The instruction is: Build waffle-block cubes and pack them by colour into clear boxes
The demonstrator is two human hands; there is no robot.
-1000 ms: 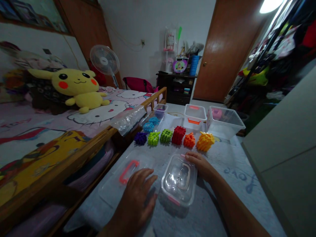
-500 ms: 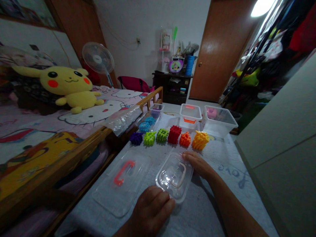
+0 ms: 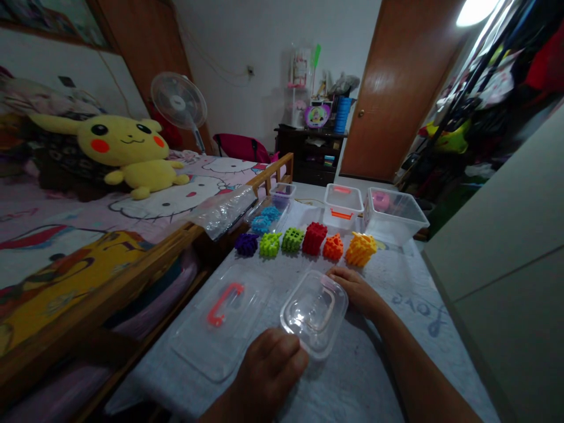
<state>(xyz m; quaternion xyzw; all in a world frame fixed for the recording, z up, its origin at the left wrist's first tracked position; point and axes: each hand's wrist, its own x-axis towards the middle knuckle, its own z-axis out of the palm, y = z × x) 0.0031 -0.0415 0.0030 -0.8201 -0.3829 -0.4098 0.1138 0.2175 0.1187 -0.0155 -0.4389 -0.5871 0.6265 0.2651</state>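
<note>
On the near part of the surface (image 3: 365,376), the left hand (image 3: 267,373) sits at the near corner of a small clear plastic container (image 3: 314,314), its fingers (image 3: 286,352) curled together over the rim. The right hand (image 3: 356,294) lies at the container's far right side, fingers (image 3: 339,275) pressed together against the rim. Just left lies a clear lid (image 3: 222,323) with an orange handle (image 3: 220,311). Beyond, toy bristle blocks (image 3: 291,241) form a purple-to-yellow row, with clear plastic bins (image 3: 394,216) near the far edge.

Right forearm (image 3: 423,376) cut off below, pink thing (image 3: 379,201) in clear bin (image 3: 408,229) too dim to name
</note>
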